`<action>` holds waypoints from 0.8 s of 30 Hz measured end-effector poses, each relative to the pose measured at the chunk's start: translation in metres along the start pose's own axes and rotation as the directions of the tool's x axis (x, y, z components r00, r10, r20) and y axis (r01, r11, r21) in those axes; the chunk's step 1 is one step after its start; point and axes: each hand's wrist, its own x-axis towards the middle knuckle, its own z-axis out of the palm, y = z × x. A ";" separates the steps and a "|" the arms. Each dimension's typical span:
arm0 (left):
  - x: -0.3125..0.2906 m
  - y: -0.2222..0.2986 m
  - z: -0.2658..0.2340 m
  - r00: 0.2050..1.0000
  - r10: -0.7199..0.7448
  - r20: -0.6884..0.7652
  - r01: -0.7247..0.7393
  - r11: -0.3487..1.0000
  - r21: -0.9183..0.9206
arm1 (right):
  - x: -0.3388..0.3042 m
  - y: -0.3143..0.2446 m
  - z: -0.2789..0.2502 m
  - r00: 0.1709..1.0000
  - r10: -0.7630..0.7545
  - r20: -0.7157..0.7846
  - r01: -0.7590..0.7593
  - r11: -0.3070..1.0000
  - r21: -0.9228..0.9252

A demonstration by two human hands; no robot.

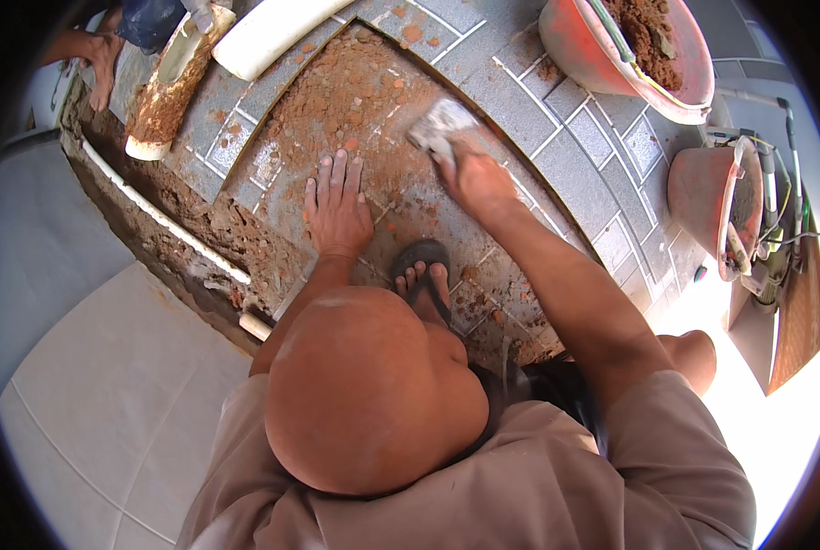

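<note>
My left hand (338,203) lies with its fingers stretched out on the dirt-covered floor patch (382,197), holding nothing. The fingers of my right hand (476,179) are wrapped round the end of a pale, flat-headed hand tool (442,125), whose exact kind I cannot make out. The tool is over the dusty right part of the patch, among smeared soil. Loose reddish-brown soil (328,96) with small lumps is heaped beyond both hands. A thin dark edging strip (511,137) borders the patch. Close to my left hand is a foot in a black flip-flop (421,261).
A soil-filled red bucket (579,50) stands at the far right, with another bucket (694,197) nearer. On the left, a trench holds a thin white pipe (158,211). Beyond it lie a cut, muddy pipe (167,101) and a white pipe (268,37), beside another person's foot (104,73).
</note>
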 end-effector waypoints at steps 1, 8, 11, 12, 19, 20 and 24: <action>0.000 0.001 0.001 1.000 0.002 0.003 -0.002 1.000 -0.003 | 0.009 -0.009 0.002 0.998 -0.029 -0.052 0.029 1.000 -0.005; -0.002 -0.004 -0.003 1.000 -0.012 0.009 0.012 1.000 0.007 | -0.038 0.016 -0.006 0.989 0.077 0.125 -0.063 0.992 -0.106; 0.001 0.000 -0.003 1.000 -0.009 0.000 0.009 1.000 -0.017 | 0.002 -0.003 -0.001 0.998 -0.062 -0.021 0.062 0.998 0.013; -0.001 -0.001 -0.004 1.000 -0.011 0.002 0.012 1.000 -0.016 | 0.016 -0.025 -0.006 1.000 -0.021 -0.002 0.021 0.999 0.046; -0.004 0.000 0.001 1.000 0.005 0.000 -0.005 1.000 0.023 | -0.028 -0.002 0.005 0.995 0.098 0.026 -0.102 0.971 0.215; -0.004 -0.002 0.000 1.000 0.003 -0.023 -0.002 1.000 0.030 | -0.047 0.011 0.003 0.977 0.195 0.085 -0.210 0.947 0.243; 0.002 0.002 0.000 0.999 0.050 -0.021 -0.049 0.998 0.035 | -0.126 0.100 0.031 0.939 0.340 0.059 -0.344 0.907 0.242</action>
